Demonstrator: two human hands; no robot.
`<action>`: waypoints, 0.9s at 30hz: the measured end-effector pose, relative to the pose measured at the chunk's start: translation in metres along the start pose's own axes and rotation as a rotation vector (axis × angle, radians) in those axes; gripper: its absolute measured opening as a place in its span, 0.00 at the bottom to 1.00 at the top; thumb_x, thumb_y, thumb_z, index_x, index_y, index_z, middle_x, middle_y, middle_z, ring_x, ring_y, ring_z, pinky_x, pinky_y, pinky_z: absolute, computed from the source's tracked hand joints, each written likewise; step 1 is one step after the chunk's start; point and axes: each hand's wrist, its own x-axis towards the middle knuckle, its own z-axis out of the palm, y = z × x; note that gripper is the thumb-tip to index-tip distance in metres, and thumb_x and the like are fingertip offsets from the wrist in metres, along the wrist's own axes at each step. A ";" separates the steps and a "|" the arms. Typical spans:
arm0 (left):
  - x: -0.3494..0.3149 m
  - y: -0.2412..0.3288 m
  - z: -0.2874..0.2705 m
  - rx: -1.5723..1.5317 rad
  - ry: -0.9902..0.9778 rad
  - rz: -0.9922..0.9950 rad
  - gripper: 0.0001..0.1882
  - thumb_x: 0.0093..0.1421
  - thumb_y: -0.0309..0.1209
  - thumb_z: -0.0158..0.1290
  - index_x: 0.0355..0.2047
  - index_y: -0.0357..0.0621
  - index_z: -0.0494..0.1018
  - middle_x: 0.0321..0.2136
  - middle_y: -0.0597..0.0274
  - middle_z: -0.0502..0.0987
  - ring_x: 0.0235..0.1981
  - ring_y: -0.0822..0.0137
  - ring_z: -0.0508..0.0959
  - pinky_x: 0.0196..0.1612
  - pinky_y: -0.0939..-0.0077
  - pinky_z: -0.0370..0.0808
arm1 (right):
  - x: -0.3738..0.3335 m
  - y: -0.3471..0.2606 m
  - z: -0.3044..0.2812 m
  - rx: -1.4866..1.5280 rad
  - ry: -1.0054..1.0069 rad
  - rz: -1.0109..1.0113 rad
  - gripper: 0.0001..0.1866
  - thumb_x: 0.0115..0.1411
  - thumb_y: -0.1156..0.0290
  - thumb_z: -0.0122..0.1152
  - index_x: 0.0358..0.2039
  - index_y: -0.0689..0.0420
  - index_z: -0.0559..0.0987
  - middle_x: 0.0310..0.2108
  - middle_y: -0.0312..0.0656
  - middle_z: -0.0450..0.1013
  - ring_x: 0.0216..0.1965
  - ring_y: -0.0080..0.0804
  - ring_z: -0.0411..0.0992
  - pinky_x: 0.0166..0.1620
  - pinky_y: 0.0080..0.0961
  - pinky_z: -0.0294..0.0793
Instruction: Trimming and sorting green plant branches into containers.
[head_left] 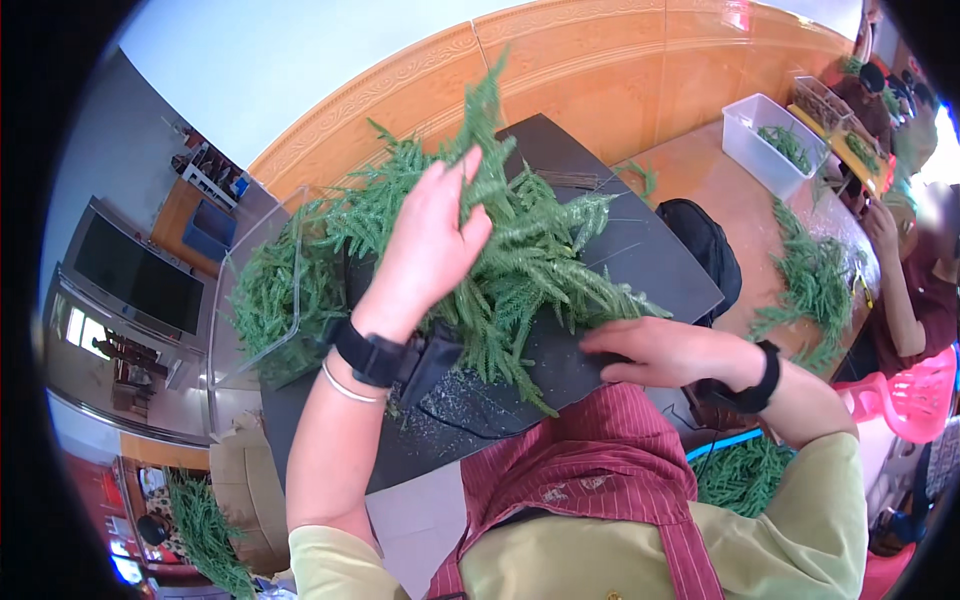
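A heap of green artificial fir branches (530,265) covers much of the dark board (660,265) in front of me. My left hand (430,225) is at its upper left, closed around a fir sprig (482,115) that passes between thumb and index finger and points up and away. Its lower fingers are out of sight. My right hand (665,352) is over the board's near right edge, just below a branch tip, fingers stretched to the left and slightly blurred; I see nothing in it. Each wrist wears a black band.
A clear bin (300,270) of fir greenery stands left of the board. Across the brown table (690,165) are a translucent tub (745,150), a black bag (700,250) and a fir bunch (805,290). Co-workers sit at the right, near a pink chair (915,395). More greenery (745,475) lies lower right.
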 end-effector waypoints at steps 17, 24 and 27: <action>-0.001 -0.007 -0.009 -0.012 -0.051 -0.184 0.30 0.53 0.35 0.53 0.55 0.37 0.59 0.36 0.49 0.68 0.39 0.56 0.70 0.45 0.69 0.67 | 0.109 0.052 -0.025 -0.810 0.369 0.174 0.20 0.50 0.71 0.53 0.43 0.64 0.68 0.41 0.51 0.68 0.44 0.45 0.67 0.47 0.33 0.68; -0.004 0.004 0.006 -0.003 -0.119 -0.246 0.46 0.41 0.41 0.64 0.54 0.29 0.55 0.41 0.44 0.63 0.41 0.53 0.70 0.44 0.68 0.68 | 0.112 0.058 -0.005 -0.882 0.349 0.175 0.16 0.52 0.68 0.50 0.41 0.60 0.69 0.37 0.48 0.70 0.42 0.41 0.70 0.41 0.33 0.71; -0.009 0.018 0.013 0.023 -0.185 -0.175 0.56 0.31 0.40 0.69 0.55 0.27 0.50 0.45 0.40 0.58 0.42 0.50 0.70 0.45 0.67 0.70 | 0.112 0.054 0.001 -1.136 0.272 0.362 0.15 0.52 0.66 0.50 0.40 0.58 0.70 0.35 0.49 0.70 0.39 0.38 0.71 0.37 0.32 0.73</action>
